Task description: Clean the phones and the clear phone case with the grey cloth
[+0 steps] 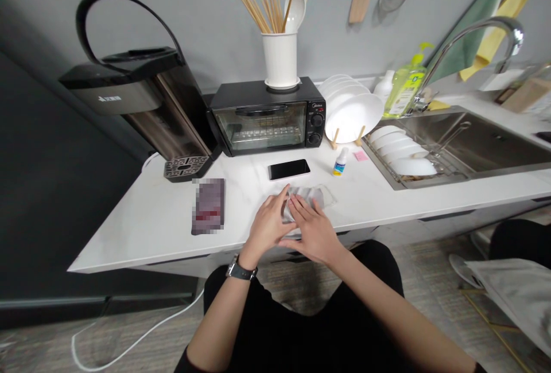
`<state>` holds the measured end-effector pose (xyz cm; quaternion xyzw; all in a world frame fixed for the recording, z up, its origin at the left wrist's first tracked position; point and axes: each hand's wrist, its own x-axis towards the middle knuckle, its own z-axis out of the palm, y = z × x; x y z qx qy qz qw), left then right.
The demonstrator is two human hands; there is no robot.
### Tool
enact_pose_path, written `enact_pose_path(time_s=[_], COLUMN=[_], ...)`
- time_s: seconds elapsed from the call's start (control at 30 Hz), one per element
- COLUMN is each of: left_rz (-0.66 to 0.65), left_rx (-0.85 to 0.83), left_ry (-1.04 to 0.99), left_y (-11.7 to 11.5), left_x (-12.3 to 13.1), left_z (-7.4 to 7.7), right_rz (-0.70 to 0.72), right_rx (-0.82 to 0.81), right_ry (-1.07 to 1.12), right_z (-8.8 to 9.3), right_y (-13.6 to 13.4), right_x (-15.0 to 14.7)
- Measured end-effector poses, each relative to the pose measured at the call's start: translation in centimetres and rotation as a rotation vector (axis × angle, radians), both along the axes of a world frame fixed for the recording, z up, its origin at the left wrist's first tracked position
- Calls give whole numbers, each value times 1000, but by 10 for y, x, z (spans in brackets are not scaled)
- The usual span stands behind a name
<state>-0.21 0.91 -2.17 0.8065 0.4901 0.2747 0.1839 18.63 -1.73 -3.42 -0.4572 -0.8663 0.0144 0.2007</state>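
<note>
Both my hands meet at the front edge of the white counter (150,224). My left hand (269,224), with a watch on its wrist, curls its fingers over a small grey cloth in a clear wrapper (312,195). My right hand (312,229) lies beside it, fingers pressed on the same cloth. A black phone (288,169) lies flat just beyond them. A small white dropper bottle (340,162) stands to the phone's right.
A black toaster oven (267,116) carries a white utensil holder (280,58). A water dispenser (142,92) stands at left, a dark pouch (209,205) near it. White plates (353,112), green soap bottle (404,86), faucet (473,34) and sink (465,143) are at right.
</note>
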Motion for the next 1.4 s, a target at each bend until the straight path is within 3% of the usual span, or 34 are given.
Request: enact_pose_path(time_s=[0.1, 0.27, 0.33, 0.47, 0.53, 0.73, 0.8, 0.93, 1.0, 1.07, 1.23, 1.3, 1.4], left_rz=[11, -10, -12, -2, -1, -26, -24, 7, 12, 4, -17, -23, -35], left_rx=[8, 17, 7, 1, 8, 17, 12, -7, -8, 0, 11, 12, 14], left_ry=[6, -13, -13, 8, 14, -8, -7, 21, 27, 13, -4, -8, -7], left_y=[-1, 0, 0, 0, -1, -1, 0, 0, -1, -2, 0, 1, 2], left_x=[-2, 1, 3, 1, -1, 1, 2, 0, -1, -1, 2, 2, 2], left_z=[0, 1, 1, 0, -1, 2, 2, 1, 1, 1, 2, 1, 1], right_rz=[33, -187, -190, 22, 74, -168, -155, 8, 37, 9, -215, -205, -133], right_rx=[-19, 46, 56, 8, -15, 21, 30, -1, -9, -4, 42, 52, 30], right_ry=[8, -22, -27, -5, 0, -46, -43, 1, 9, -5, -45, -38, 8], right_z=[2, 0, -2, -2, -1, 2, 2, 0, -1, -2, -7, -8, -8], right_y=[4, 19, 15, 2, 4, 26, 22, 4, 0, 3, 16, 14, 3], right_x=[6, 56, 48, 6, 6, 55, 43, -2, -4, 14, 67, 61, 26])
